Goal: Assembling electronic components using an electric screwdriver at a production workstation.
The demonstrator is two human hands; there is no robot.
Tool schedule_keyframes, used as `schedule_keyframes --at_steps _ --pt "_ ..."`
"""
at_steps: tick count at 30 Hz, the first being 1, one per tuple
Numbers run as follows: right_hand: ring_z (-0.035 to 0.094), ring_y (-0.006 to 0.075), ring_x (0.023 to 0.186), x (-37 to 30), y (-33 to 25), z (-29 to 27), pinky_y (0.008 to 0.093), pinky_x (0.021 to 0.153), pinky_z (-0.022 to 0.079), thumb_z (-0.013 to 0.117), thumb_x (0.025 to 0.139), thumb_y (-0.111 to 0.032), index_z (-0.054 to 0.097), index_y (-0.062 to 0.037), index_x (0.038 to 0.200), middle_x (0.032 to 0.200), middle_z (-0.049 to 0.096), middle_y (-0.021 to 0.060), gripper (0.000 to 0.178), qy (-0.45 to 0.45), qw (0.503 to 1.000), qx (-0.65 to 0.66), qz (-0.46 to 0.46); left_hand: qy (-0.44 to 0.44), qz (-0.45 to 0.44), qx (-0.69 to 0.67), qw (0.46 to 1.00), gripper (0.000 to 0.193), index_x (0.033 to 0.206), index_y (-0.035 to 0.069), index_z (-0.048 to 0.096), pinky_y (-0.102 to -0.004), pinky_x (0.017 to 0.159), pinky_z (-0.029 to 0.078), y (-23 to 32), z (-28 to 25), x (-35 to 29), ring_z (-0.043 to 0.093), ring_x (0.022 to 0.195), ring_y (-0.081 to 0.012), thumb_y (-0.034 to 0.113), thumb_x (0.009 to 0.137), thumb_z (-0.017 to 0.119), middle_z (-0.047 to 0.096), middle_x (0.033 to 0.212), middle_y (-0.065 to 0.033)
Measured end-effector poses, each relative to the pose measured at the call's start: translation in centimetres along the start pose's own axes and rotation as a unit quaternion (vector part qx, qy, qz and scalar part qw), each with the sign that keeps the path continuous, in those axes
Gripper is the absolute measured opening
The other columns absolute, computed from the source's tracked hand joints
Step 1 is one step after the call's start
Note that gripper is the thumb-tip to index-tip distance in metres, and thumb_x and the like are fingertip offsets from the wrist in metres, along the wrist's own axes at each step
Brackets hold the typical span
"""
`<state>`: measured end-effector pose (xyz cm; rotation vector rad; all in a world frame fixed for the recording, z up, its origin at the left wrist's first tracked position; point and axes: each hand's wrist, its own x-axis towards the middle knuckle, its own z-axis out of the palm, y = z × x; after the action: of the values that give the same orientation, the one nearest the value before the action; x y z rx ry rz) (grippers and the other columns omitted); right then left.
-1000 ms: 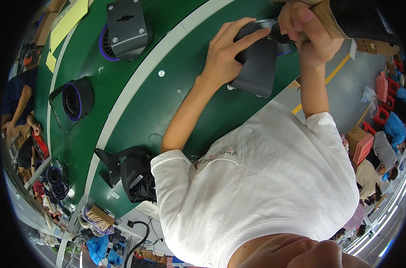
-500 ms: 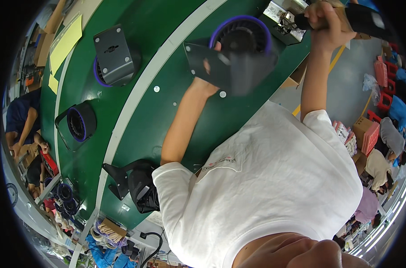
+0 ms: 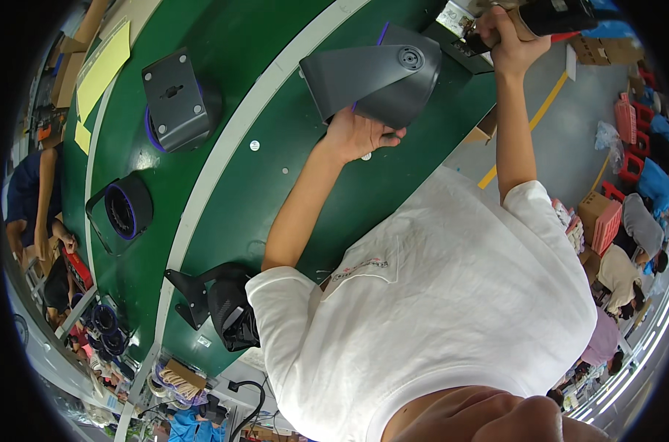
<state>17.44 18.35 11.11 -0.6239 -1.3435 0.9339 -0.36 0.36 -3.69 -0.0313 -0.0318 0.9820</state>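
My left hand [image 3: 360,136] grips the near lower edge of a dark grey fan [image 3: 404,88] over the green bench. Some of its fingers are hidden behind the housing. The fan's bracket [image 3: 349,77] shows a flat side arm with a round pivot, and a thin purple rim peeks out. At the upper right, my right hand [image 3: 515,44] is closed around a black tool with a tan band, which looks like a power screwdriver [image 3: 559,16]. Its narrower dark end points left, beside a metal fixture [image 3: 452,40].
Two similar fans, one bracket-up [image 3: 174,96] and one on its side [image 3: 128,208], sit beyond a pale divider strip [image 3: 194,188]. A black bracketed unit [image 3: 231,306] lies near my left elbow. Yellow sheets [image 3: 104,70] lie at the far left. Other people [image 3: 36,199] work around.
The fan has been turned over: its bladed face and flat base showed before, now its side arm and pivot do. My right hand with the tool has shifted slightly left.
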Motion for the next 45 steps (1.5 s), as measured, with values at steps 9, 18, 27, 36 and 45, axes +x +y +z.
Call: schedule_keyframes --at_steps 9,18,27,36,45 --pt "0.044 0.0134 0.04 0.7 -8.3 5.8 0.0273 0.038 0.038 0.062 0.085 -0.004 0.036 0.0034 0.136 0.06 0.047 0.0045 0.058 -0.069 0.994 0.083 0.014 0.077 0.005 0.077 0.994 0.088 0.139 -0.011 0.04 -0.0403 0.075 0.059 0.0 1.5 0.3 0.064 0.087 -0.0301 0.065 0.097 0.029 0.06 0.11 -0.0229" --pt "0.042 0.0139 0.038 -0.8 -11.0 10.1 0.0282 0.039 0.038 0.059 0.085 -0.006 0.033 0.0021 0.133 0.056 0.043 0.0036 0.055 -0.106 0.988 0.105 0.032 0.062 0.005 0.051 0.997 0.083 0.134 -0.007 0.046 -0.0441 0.078 0.058 0.2 1.7 0.5 0.063 0.088 -0.0335 0.064 0.098 0.025 0.06 0.112 -0.0259" --pt "0.044 0.0138 0.04 -1.9 -9.9 10.1 0.0275 0.04 0.037 0.06 0.085 -0.005 0.034 0.0001 0.126 0.056 0.045 0.0042 0.049 -0.141 0.977 0.142 0.077 0.055 0.0 0.018 0.998 0.078 0.129 -0.004 0.051 -0.0476 0.078 0.057 0.2 1.4 0.1 0.062 0.089 -0.0369 0.063 0.099 0.023 0.059 0.114 -0.0281" --pt "0.047 0.0148 0.042 -2.1 -9.6 9.6 0.0276 0.042 0.039 0.067 0.082 -0.005 0.034 -0.0004 0.126 0.059 0.05 0.0059 0.055 -0.18 0.966 0.155 0.1 0.056 0.015 0.016 0.998 0.065 0.134 0.001 0.05 -0.054 0.089 0.054 0.4 1.9 -0.4 0.063 0.103 -0.0407 0.054 0.1 0.034 0.062 0.123 -0.0205" --pt "0.042 0.0156 0.049 -0.5 -3.4 0.8 0.0334 0.05 0.042 0.054 0.091 -0.009 0.039 0.0033 0.137 0.065 0.04 0.006 0.05 -0.011 0.988 0.15 0.046 0.415 0.235 0.521 0.708 0.055 0.138 0.009 0.05 -0.0481 0.095 0.05 12.6 8.8 -6.2 0.057 0.116 -0.0267 0.046 0.097 0.055 0.054 0.133 -0.0109"
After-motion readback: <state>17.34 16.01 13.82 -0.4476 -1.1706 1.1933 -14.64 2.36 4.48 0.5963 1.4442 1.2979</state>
